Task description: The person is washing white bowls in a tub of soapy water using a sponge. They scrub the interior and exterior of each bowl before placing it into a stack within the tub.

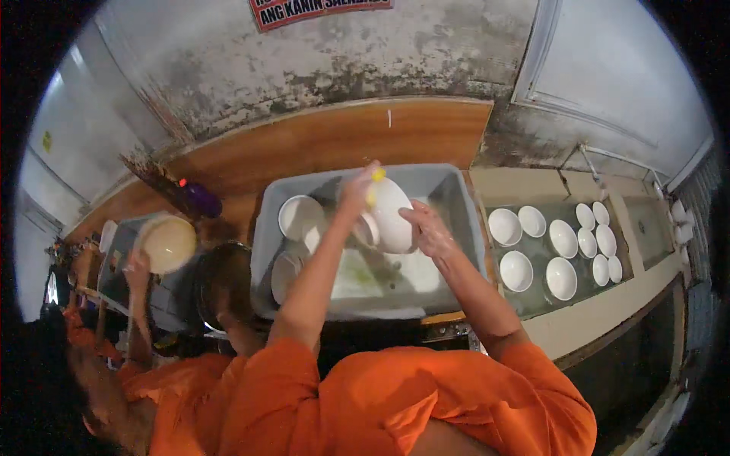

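Over a grey plastic tub (368, 314) I hold a white bowl (391, 219), tilted on its side. My left hand (358, 194) is at the bowl's upper left, with a yellow sponge (372, 196) pressed between it and the bowl. My right hand (430, 231) grips the bowl's right edge, thumb on its surface. Inside the tub, white bowls (300, 218) stand at the left, partly hidden by my left forearm. Cloudy liquid and a greenish patch show on the tub's bottom.
Several white bowls (516, 271) sit in a water-filled basin (533, 305) on the right. On the left, a co-worker's hand (137, 268) holds a pale round basin (168, 244) near a dark round container (225, 279). A purple bottle (203, 199) lies behind them.
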The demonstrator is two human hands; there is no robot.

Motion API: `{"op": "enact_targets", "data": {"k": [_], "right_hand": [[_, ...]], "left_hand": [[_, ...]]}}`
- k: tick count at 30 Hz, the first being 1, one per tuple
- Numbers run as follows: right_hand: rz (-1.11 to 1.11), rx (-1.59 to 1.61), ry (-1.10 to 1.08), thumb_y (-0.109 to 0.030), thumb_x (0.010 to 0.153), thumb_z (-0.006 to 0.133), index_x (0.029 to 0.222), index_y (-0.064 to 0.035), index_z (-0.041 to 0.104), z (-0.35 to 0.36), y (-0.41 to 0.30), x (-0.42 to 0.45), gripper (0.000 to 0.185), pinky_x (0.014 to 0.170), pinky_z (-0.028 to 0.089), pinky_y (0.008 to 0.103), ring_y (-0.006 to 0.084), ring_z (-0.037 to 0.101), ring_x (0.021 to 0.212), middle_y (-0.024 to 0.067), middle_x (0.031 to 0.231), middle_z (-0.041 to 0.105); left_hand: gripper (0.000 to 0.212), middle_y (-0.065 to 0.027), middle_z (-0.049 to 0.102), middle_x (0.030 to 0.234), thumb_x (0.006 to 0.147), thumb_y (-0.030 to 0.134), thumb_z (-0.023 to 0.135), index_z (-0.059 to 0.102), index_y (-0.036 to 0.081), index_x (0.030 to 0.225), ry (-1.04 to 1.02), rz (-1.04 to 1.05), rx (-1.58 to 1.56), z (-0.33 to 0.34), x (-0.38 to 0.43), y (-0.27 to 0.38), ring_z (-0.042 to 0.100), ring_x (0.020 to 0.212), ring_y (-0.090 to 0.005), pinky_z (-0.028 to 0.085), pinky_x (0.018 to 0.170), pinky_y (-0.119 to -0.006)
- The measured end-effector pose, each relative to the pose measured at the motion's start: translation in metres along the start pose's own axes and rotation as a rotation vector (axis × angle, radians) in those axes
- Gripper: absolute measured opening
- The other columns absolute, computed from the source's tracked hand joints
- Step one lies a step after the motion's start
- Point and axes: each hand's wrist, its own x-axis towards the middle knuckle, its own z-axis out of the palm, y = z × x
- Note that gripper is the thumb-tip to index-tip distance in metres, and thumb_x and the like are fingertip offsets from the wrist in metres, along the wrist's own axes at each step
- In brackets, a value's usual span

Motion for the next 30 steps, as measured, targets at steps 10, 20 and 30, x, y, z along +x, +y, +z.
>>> {"op": "enact_targets", "data": {"k": [10, 20, 30], "right_hand": [[0.013, -0.039, 0.070, -0.016, 0.070, 0.053, 0.103, 0.0031, 0.044, 0.004, -0.003, -0.041, 0.039, 0.073, 0.040, 0.0313, 0.0174, 0.049, 0.086, 0.0092, 0.092, 0.053], [0.122, 0.019, 0.032, -0.009, 0.064, 0.059, 0.106, 0.0006, 0.042, -0.018, 0.013, -0.053, 0.046, 0.079, 0.037, 0.0300, 0.0182, 0.049, 0.090, 0.0081, 0.098, 0.052], [0.047, -0.010, 0.111, -0.017, 0.067, 0.059, 0.102, 0.0017, 0.045, -0.021, -0.015, -0.042, 0.042, 0.070, 0.043, 0.0316, 0.0196, 0.054, 0.079, 0.0089, 0.092, 0.054]], "left_hand": [[0.041, -0.0057, 0.047, 0.107, 0.077, 0.039, 0.040, 0.044, 0.012, 0.108, 0.143, -0.564, -1.022, 0.003, -0.044, -0.047, 0.047, 0.096, -0.0240, 0.037, 0.082, -0.042], [0.034, -0.0065, 0.057, 0.090, 0.075, 0.035, 0.043, 0.055, 0.010, 0.094, -0.207, -0.402, -0.266, -0.007, 0.013, -0.025, 0.053, 0.082, -0.0225, 0.041, 0.073, -0.035], [0.034, -0.0060, 0.052, 0.102, 0.072, 0.032, 0.047, 0.053, 0.013, 0.099, -0.335, -0.125, -0.142, 0.041, 0.011, 0.038, 0.048, 0.094, -0.0210, 0.040, 0.078, -0.035]]}}
